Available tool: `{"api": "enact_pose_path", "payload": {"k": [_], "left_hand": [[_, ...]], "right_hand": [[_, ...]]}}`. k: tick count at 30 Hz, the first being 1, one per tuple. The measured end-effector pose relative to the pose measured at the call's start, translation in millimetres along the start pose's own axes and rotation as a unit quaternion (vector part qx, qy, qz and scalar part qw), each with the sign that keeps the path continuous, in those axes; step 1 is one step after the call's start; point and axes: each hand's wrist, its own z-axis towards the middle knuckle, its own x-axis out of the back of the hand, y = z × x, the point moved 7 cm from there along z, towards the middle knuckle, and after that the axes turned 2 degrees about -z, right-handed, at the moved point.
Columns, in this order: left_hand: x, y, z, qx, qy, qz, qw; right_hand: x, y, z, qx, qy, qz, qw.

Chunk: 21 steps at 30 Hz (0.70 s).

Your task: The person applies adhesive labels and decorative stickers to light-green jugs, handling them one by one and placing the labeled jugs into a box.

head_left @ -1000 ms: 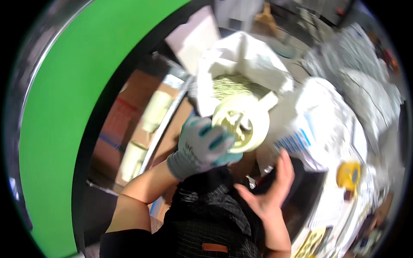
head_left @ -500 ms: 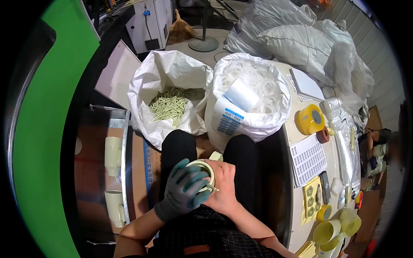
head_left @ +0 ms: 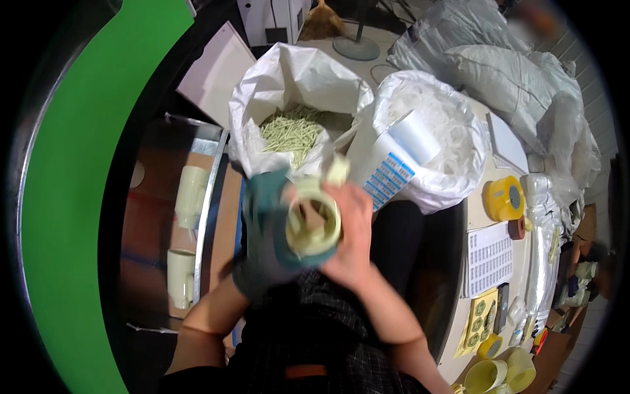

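Note:
A pale green mug-like cup (head_left: 321,244) is gripped between my two hands over my lap, its round opening facing up at me. My left hand (head_left: 266,226), in a grey and teal glove, wraps the cup's left side and is smeared by motion. Bare-skinned, my right hand (head_left: 352,233) closes round the right side. A pale part, perhaps the handle, sticks out at the top. Something skin-coloured shows inside the opening; I cannot tell which finger it is. Just beyond my hands stands a white sack (head_left: 252,98) holding short pale green sticks (head_left: 292,134).
A second white sack (head_left: 387,88) holds clear plastic rings (head_left: 453,125) and a white roll (head_left: 415,136). Two pale green mugs (head_left: 191,197) lie in a metal-edged bay at left. The right-hand table carries yellow tape (head_left: 504,198), label sheets (head_left: 489,259) and yellowish cups (head_left: 485,377).
Both hands have lifted the cup up and away from my lap, and its opening now faces me. The whole view has shifted, with the sacks appearing lower and further right.

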Motion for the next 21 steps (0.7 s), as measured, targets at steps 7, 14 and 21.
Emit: {"api": "enact_pose_path", "payload": {"k": [7,14,21], "left_hand": [[-15.9,-61.8,33.5,0.003,0.112,-0.001,0.994],[-17.4,-3.4,-17.4,0.016,-0.044,0.076,0.996],[-67.4,48.7,-61.8,-0.007,-0.173,-0.12,0.978]], "right_hand": [[-19.2,36.8,44.0,0.028,0.017,-0.032,0.999],[92.8,122.9,-35.9,-0.066,0.126,-0.177,0.974],[185.6,267.6,72.9,-0.327,0.125,-0.311,0.884]]}}
